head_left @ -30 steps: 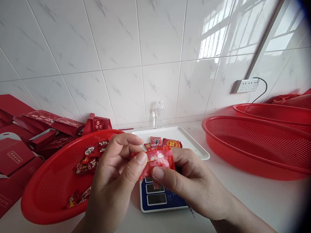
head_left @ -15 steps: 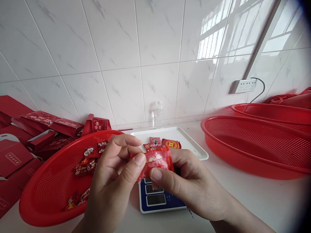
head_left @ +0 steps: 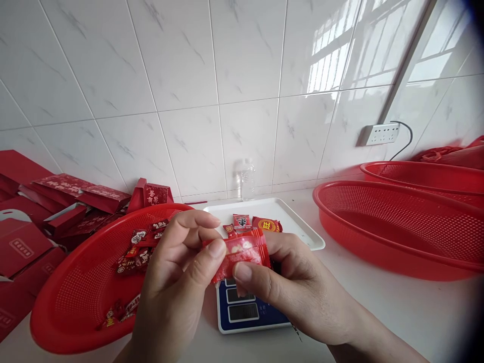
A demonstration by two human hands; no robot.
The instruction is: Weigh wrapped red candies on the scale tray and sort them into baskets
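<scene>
Between both hands is a small red candy packet (head_left: 251, 248) with a crimped edge and a partly see-through side. My left hand (head_left: 181, 282) pinches its left end between thumb and fingers. My right hand (head_left: 298, 287) grips the right end, thumb across the front. Just behind and below them stands a digital scale (head_left: 242, 312) with a blue panel and dark displays, partly hidden by my hands. On its white tray (head_left: 298, 222) lie a few wrapped candies, among them a red packet with a yellow disc (head_left: 266, 225) and a smaller red one (head_left: 241, 221).
At left, a red plastic basket (head_left: 56, 302) holds several wrapped candies (head_left: 141, 247). Red gift boxes (head_left: 26, 247) are piled beyond it. More red baskets (head_left: 378, 237) stand at right. A clear bottle (head_left: 248, 179) and a power socket (head_left: 381, 134) are near the tiled wall.
</scene>
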